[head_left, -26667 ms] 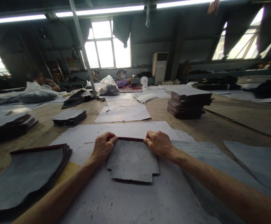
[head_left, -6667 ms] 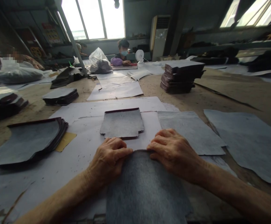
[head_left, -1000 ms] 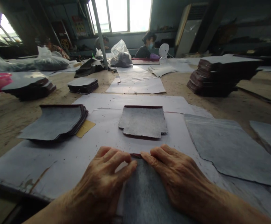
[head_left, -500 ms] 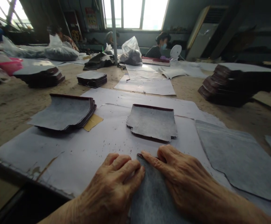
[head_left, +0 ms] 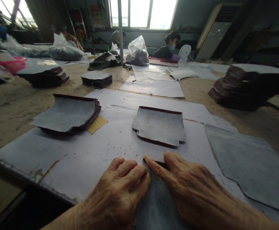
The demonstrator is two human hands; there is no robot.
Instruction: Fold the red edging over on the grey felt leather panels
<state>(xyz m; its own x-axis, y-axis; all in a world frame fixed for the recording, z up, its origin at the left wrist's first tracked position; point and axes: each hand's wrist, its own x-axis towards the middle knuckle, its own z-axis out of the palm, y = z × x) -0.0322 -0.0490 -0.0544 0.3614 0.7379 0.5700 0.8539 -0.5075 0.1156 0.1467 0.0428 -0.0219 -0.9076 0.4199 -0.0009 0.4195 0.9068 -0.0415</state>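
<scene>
At the near edge of the counter (head_left: 14, 105), a person's left hand (head_left: 120, 188) and right hand (head_left: 189, 191) lie flat, fingers spread and closed on nothing, pressing a grey felt-backed sheet (head_left: 157, 204) with a dark red folded top edge. It looks thin, light and limp, best taken by that stiffer folded edge. Just beyond, on scuffed white paper (head_left: 93, 150), sits a finished notched piece (head_left: 160, 126); to its left a fanned stack (head_left: 67, 111) of the same. Farther off, taller dark piles (head_left: 245, 86) and seated co-workers (head_left: 169, 48) by the windows.
</scene>
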